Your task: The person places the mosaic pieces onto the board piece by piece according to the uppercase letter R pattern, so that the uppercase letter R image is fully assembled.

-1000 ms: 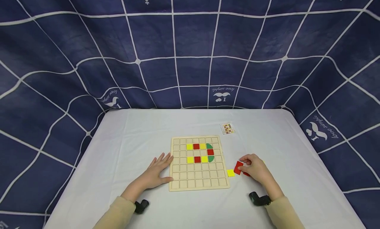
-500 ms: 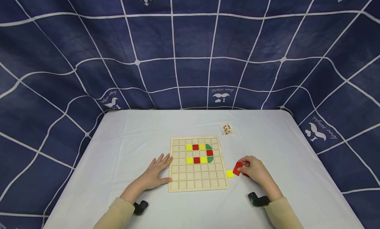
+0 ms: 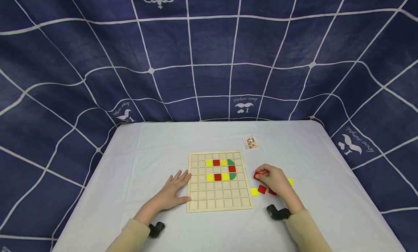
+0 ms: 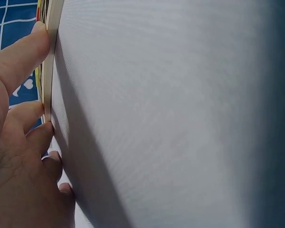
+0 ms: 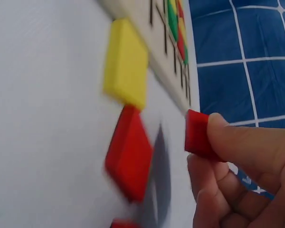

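Note:
My right hand [image 3: 272, 178] pinches a red square tile [image 5: 198, 135] between thumb and fingers, raised over the cloth in the right wrist view. Below it on the table lie a loose red tile [image 3: 262, 189], another red tile [image 3: 272, 191] partly under the hand, and a yellow tile [image 3: 254, 191] by the board's edge. My left hand [image 3: 172, 194] rests with spread fingers at the left edge of the wooden grid board [image 3: 212, 205], fingertips touching it. Yellow and red squares and two green quarter-round tiles [image 3: 231, 162] sit in the board's cells, forming a rounded outline.
A small printed pattern card [image 3: 250, 142] lies beyond the board's far right corner. A further yellow tile [image 3: 290, 181] shows to the right of my right hand. The white tablecloth [image 3: 163, 143] reaches back to a blue curtain [image 3: 209, 81].
My right hand has lifted one red tile off the pieces beside the board and moved slightly away from me and left, uncovering a red tile on the cloth. The left hand stays put.

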A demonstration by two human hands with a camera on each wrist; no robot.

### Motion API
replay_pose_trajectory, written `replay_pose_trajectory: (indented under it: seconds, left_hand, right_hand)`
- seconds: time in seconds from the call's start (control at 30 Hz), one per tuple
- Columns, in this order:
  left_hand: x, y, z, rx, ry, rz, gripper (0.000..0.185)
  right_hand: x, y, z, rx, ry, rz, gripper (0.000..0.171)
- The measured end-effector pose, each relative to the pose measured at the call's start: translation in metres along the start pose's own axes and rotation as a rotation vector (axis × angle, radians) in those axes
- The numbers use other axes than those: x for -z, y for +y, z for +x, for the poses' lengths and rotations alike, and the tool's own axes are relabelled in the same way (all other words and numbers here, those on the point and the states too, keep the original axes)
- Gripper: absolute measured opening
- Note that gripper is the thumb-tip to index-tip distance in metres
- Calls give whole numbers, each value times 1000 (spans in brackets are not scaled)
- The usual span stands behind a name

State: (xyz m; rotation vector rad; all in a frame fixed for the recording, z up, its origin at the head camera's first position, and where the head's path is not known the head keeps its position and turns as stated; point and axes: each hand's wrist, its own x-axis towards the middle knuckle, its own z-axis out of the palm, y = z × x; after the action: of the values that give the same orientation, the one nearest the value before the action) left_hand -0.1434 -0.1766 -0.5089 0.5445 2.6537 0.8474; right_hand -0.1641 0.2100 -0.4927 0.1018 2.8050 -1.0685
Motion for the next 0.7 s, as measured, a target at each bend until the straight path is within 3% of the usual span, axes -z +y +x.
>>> replay_pose_trajectory:
  seconds: [0.13,0.33,0.5,0.7]
  left_hand:
    - [-1,0,0,4,0,1,88]
    - [-1,-5,1,12,0,22,88]
    - [-2,-7,1,-7,9,16,89]
    - [-3,-7,2,-7,5,24,89]
  right_hand:
    - [-10,-18,9,43,16,81,15]
    - [-48,-52,24,126,0,223,12]
    - [-73,-75,32,197,-37,243,10]
    - [-88,-90,40,240,-43,210,9]
